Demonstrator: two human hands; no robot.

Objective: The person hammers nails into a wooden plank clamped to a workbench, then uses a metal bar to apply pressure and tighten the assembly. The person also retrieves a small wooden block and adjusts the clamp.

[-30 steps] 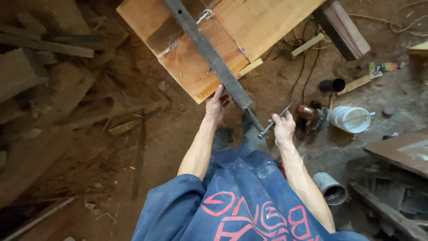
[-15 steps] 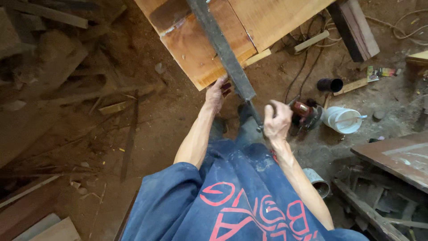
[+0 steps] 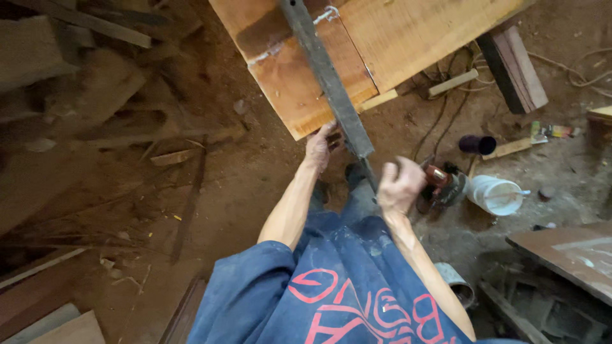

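A long dark metal bar clamp (image 3: 325,76) lies across glued wooden boards (image 3: 395,44) at the top of the head view. My left hand (image 3: 320,146) presses against the near edge of the boards, beside the clamp's end. My right hand (image 3: 400,185) is closed around the clamp's screw handle just below the bar's end. Blue work clothes with red lettering fill the bottom of the view.
A white bucket (image 3: 497,194) with a stick in it, a power tool (image 3: 443,181), a dark cup (image 3: 477,144) and cords lie on the dirt floor to the right. Scrap timber (image 3: 83,95) piles up on the left. A dark board (image 3: 567,255) sits lower right.
My right hand has wrapped round the clamp's handle and turned on it. The view has shifted slightly; my left hand stays at the board's edge.
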